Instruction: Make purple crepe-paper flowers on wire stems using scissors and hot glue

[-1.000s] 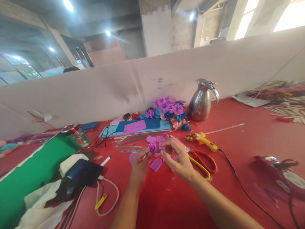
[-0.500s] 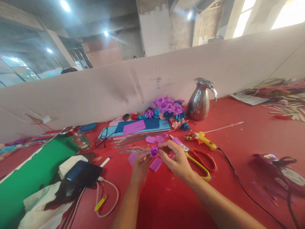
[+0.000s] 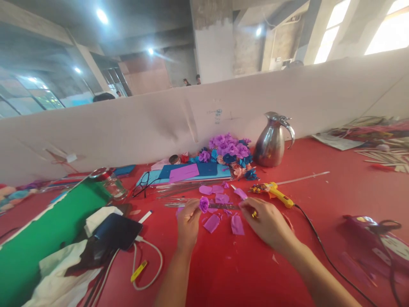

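A small purple paper rose (image 3: pixel 203 205) is pinched in my left hand (image 3: pixel 188 221), its bloom standing above the closed fingertips. My right hand (image 3: pixel 266 219) reaches over the scissors, palm down, thumb and fingers apart. Through that gap shows a bit of the yellow scissor handle (image 3: pixel 254 214); the hand covers most of the scissors, and contact with them is unclear. Cut purple paper petals lie between and beyond the hands, among them one petal (image 3: pixel 237 224) near my right thumb and another (image 3: pixel 211 223) near the rose. Thin wires (image 3: pixel 179 187) lie behind.
Finished paper flowers (image 3: pixel 228 149) are heaped by a steel jug (image 3: pixel 271 140). A yellow glue gun (image 3: pixel 276 192) trails its cord along the right, near a power strip (image 3: pixel 373 230). Coloured paper sheets (image 3: pixel 207 169), glasses (image 3: pixel 145 183), a glass jar (image 3: pixel 111 185) and a dark phone-like device (image 3: pixel 118 230) lie leftward.
My right hand has left the rose and moved right, over the scissors. The rose stays in my left hand. A petal by my right thumb now shows. The view has shifted slightly.
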{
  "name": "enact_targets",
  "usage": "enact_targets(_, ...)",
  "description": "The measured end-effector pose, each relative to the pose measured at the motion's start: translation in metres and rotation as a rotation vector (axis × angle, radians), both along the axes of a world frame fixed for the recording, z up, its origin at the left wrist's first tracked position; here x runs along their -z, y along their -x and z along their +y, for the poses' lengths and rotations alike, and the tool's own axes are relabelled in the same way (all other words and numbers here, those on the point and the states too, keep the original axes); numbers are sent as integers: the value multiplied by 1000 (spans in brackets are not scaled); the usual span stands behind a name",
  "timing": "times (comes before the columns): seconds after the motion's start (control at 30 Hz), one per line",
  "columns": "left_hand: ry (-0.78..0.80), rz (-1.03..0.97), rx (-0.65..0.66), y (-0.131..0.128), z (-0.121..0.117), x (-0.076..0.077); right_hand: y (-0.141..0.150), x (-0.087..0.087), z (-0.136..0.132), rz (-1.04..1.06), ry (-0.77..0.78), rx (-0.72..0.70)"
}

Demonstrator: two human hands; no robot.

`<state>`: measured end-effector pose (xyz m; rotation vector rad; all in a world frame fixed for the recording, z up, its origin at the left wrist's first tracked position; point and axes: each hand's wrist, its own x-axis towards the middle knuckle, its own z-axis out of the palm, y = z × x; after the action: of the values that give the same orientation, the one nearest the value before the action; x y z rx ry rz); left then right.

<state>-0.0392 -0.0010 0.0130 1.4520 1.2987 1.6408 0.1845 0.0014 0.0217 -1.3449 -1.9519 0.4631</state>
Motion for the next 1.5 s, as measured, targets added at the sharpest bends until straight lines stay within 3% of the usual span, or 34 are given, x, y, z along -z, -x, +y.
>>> enact_targets(0.07,21,-31,22,0,-1,2,-23,21,-9,-162,-61,116)
enact_targets(0.17,51,-139,70,0,0,9,-46,52,-18,-281,-88,177)
enact_targets(0.3,75,-258,82,1,4,18,-53,70,-14,-343,-32,186)
enact_targets(0.53,51,-348,113,3,4,16,-48,55,2,-413,293,235)
enact_targets(0.83,51,-288,103,0,1,8,-47,41,-32,-239,208,326)
enact_targets(1.0,63,-211,115,-3,2,3,-41,35,-29,-170,237,334)
enact_targets(1.2,90,-242,103,-2,8,12,-41,48,-24,-376,124,380)
enact_targets(1.37,113,-304,57,-4,7,16,-41,51,-21,-378,-114,309)
enact_targets(1.43,133,-356,37,-5,7,18,-27,40,-12,-249,-183,271)
enact_targets(1.5,165,-436,37,-6,8,20,-2,25,-2,-57,-126,117)
